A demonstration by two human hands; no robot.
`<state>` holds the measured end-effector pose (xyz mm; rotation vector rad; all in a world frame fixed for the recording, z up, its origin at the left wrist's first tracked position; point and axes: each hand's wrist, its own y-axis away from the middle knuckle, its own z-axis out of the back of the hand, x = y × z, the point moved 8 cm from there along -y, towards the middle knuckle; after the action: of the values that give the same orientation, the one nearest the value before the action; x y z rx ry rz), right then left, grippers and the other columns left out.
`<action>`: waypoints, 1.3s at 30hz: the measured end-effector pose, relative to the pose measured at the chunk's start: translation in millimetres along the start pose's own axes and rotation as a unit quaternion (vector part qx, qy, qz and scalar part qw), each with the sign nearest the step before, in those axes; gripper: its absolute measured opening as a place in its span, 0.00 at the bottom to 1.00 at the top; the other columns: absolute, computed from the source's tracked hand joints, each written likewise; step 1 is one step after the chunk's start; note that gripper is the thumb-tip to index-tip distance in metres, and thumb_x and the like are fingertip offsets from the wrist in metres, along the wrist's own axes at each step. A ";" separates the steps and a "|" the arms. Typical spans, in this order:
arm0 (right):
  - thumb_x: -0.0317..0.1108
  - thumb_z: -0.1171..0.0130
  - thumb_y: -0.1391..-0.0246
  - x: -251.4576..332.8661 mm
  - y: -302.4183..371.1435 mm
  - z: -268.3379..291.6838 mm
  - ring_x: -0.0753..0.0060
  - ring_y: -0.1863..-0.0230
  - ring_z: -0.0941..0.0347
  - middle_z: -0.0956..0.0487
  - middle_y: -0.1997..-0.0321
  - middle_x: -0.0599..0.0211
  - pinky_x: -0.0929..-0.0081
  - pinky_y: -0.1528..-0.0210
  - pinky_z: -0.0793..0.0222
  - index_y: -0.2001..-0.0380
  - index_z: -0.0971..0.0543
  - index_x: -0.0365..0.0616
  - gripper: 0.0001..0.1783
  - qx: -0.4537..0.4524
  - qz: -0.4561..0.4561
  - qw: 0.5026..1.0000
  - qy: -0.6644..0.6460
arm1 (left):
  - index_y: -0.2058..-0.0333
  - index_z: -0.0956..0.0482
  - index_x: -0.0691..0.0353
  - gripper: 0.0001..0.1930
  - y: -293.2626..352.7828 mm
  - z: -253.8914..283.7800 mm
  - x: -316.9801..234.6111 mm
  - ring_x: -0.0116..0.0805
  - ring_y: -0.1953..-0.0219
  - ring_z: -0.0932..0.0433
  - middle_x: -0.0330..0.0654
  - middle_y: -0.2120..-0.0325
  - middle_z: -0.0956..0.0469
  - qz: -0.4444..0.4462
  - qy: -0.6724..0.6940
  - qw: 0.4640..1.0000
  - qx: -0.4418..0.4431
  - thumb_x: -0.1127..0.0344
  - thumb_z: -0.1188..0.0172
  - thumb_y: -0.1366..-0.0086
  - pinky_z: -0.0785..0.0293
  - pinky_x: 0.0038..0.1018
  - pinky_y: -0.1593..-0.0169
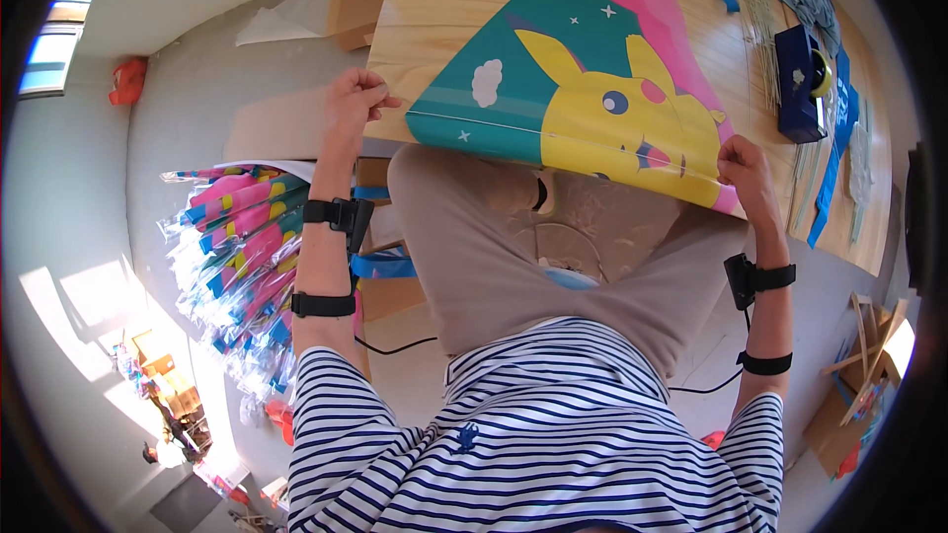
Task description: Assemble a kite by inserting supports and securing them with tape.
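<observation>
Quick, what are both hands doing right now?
Left hand: closed, pinching the left corner of the colourful kite sheet.
Right hand: closed, gripping the sheet's lower right edge.

Single head-worn fisheye view, steeply downward, close over lap and wooden table (434, 0)

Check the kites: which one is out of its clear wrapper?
The flat kite on the wooden table, pinched by both hands. The bundled kites by the left forearm are in clear plastic.

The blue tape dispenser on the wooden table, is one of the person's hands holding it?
No. The blue tape dispenser stands untouched, while the left hand and right hand grip the colourful printed kite sheet.
</observation>
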<state>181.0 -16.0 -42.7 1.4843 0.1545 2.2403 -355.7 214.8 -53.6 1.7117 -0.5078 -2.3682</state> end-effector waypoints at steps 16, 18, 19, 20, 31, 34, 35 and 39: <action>0.18 0.49 0.49 0.9 4.8 7.2 0.84 0.77 0.38 0.34 0.80 0.75 0.81 0.75 0.45 0.75 0.31 0.39 0.06 0.000 -0.005 1.000 -0.015 | 0.65 0.27 0.63 0.03 -2.5 -16.2 -1.0 0.34 0.67 0.15 0.39 0.72 0.24 -0.003 0.018 1.000 0.024 0.78 0.45 0.35 0.33 0.20 0.74; 0.18 0.49 0.48 -0.9 4.9 8.4 0.84 0.77 0.38 0.34 0.80 0.75 0.81 0.74 0.44 0.75 0.31 0.40 0.06 0.002 -0.005 1.000 -0.019 | 0.67 0.27 0.64 0.03 -0.2 -18.7 -4.7 0.34 0.69 0.15 0.38 0.74 0.25 -0.012 0.022 0.999 0.020 0.79 0.45 0.37 0.33 0.20 0.75; 0.18 0.49 0.48 -0.6 5.5 8.6 0.84 0.77 0.38 0.34 0.80 0.75 0.81 0.74 0.44 0.75 0.31 0.40 0.06 0.000 -0.006 1.000 -0.018 | 0.67 0.27 0.64 0.03 0.5 -19.9 -6.2 0.34 0.69 0.15 0.38 0.74 0.25 -0.013 0.018 1.000 0.019 0.79 0.45 0.37 0.33 0.20 0.75; 0.18 0.49 0.48 0.4 6.1 8.6 0.84 0.77 0.38 0.33 0.80 0.75 0.81 0.74 0.44 0.75 0.31 0.40 0.06 -0.001 -0.007 1.000 -0.018 | 0.67 0.27 0.64 0.03 1.0 -20.4 -7.0 0.34 0.69 0.15 0.38 0.74 0.25 -0.014 0.013 1.000 0.018 0.79 0.45 0.37 0.33 0.20 0.75; 0.18 0.49 0.47 -1.1 7.4 8.9 0.84 0.76 0.38 0.33 0.79 0.75 0.81 0.73 0.44 0.75 0.31 0.40 0.06 0.004 -0.014 1.000 -0.017 | 0.67 0.28 0.64 0.04 -2.5 -20.7 -3.1 0.34 0.71 0.16 0.39 0.75 0.26 -0.031 -0.007 0.999 0.028 0.79 0.46 0.38 0.35 0.21 0.76; 0.18 0.50 0.47 -0.9 7.9 8.3 0.84 0.76 0.38 0.33 0.79 0.75 0.81 0.73 0.44 0.75 0.31 0.40 0.06 0.003 -0.014 1.000 -0.018 | 0.67 0.28 0.64 0.04 -1.2 -21.2 -4.0 0.33 0.71 0.16 0.39 0.75 0.26 -0.037 -0.009 0.999 0.028 0.80 0.46 0.39 0.36 0.21 0.76; 0.18 0.50 0.47 -1.4 7.7 8.4 0.84 0.76 0.38 0.33 0.79 0.75 0.81 0.73 0.44 0.75 0.31 0.40 0.06 0.002 -0.015 1.000 -0.018 | 0.67 0.28 0.64 0.04 -1.0 -21.0 -3.6 0.33 0.71 0.16 0.39 0.75 0.26 -0.037 -0.009 0.999 0.028 0.80 0.46 0.39 0.36 0.21 0.76; 0.18 0.50 0.47 -2.5 7.5 8.7 0.83 0.76 0.38 0.33 0.79 0.75 0.81 0.73 0.44 0.75 0.31 0.40 0.06 0.004 -0.016 1.000 -0.016 | 0.65 0.28 0.62 0.04 -1.2 -20.1 -0.3 0.32 0.68 0.15 0.37 0.73 0.24 -0.019 -0.041 0.998 0.036 0.78 0.45 0.35 0.36 0.18 0.75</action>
<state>187.4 -25.1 -38.8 1.5107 0.1753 2.1906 -336.6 212.7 -59.5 1.6725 -0.5857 -2.4837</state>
